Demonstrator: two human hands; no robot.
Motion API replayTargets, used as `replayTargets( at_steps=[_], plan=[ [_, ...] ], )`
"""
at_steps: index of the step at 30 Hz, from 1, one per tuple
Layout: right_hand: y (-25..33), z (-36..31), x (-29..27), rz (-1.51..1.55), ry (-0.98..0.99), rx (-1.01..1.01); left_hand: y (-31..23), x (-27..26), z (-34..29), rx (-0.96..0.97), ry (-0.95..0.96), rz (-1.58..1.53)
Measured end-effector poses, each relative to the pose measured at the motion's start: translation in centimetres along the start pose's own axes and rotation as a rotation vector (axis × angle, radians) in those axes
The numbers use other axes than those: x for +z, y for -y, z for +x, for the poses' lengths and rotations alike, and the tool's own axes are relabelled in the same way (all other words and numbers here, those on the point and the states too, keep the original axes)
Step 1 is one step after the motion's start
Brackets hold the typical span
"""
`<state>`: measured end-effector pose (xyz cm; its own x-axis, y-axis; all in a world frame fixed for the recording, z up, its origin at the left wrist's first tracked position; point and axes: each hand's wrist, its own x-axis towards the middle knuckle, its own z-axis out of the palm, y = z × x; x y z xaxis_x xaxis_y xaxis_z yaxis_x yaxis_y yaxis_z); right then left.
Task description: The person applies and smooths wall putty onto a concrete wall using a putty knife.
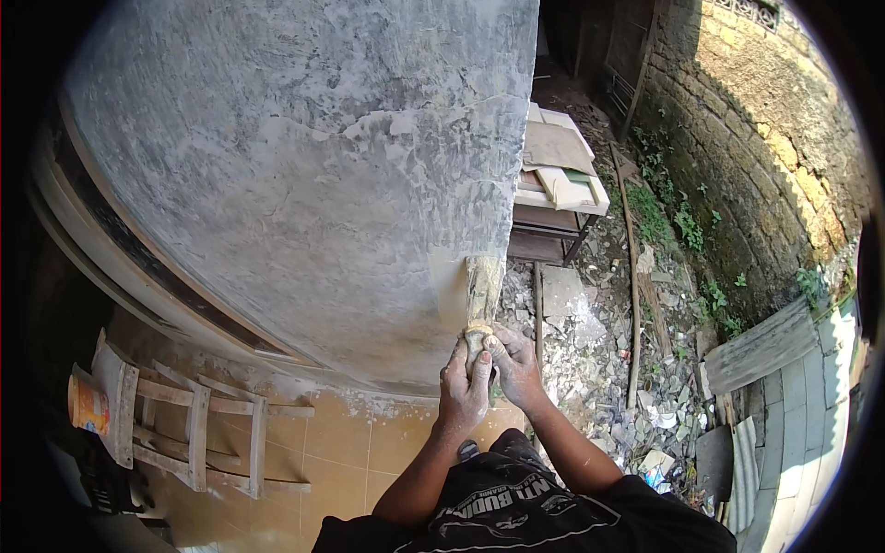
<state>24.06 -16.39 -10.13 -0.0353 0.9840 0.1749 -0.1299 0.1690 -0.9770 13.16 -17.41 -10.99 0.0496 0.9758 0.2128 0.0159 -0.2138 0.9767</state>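
Steadily, a person in a black printed T-shirt (pixel 516 516) stands at the corner of a house, both hands together and clamped on the handle of a putty knife (pixel 482 297). The left hand (pixel 464 392) wraps the handle with its thumb laid upward along it, while the right hand (pixel 519 370) closes in from the other side; pale dust coats the skin of both. The wide, smeared blade points up and away from the body at the right edge of a mottled grey plaster wall (pixel 304 184), beside a smooth cream-coloured patch (pixel 449 286); whether its tip touches the surface cannot be told.

Below, tan floor tiles (pixel 336 456) spread to the left, where a wooden ladder-like frame (pixel 198 429) stands near an orange bucket (pixel 89 403). A window frame (pixel 184 267) curves along the wall's left side.

To the right, broken rubble (pixel 590 369) covers a narrow passage, with a long pole (pixel 631 304) lying across it and a corrugated sheet (pixel 745 470) near a grey block wall (pixel 793 415). Farther off, a dark-framed counter (pixel 573 241) carries stacked pale boards (pixel 558 152). Green weeds (pixel 687 226) line the foot of a rough, partly sunlit masonry wall (pixel 765 138).
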Motion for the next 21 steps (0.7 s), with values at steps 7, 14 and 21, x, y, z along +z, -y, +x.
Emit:
replayTargets(
  at_steps=[7,14,21],
  plan=[
    [1.9,0.8,0.4,-0.023,-0.048,-0.027,-1.5,0.3,1.0,0.037,-0.007,-0.011],
    [0.0,-0.8,0.5,-0.061,-0.077,0.048,0.1,0.5,-0.4,0.155,-0.084,0.1],
    [1.2,0.5,-0.1,-0.107,-0.042,-0.006,-1.5,0.5,0.8,0.053,-0.016,-0.041]
  ],
)
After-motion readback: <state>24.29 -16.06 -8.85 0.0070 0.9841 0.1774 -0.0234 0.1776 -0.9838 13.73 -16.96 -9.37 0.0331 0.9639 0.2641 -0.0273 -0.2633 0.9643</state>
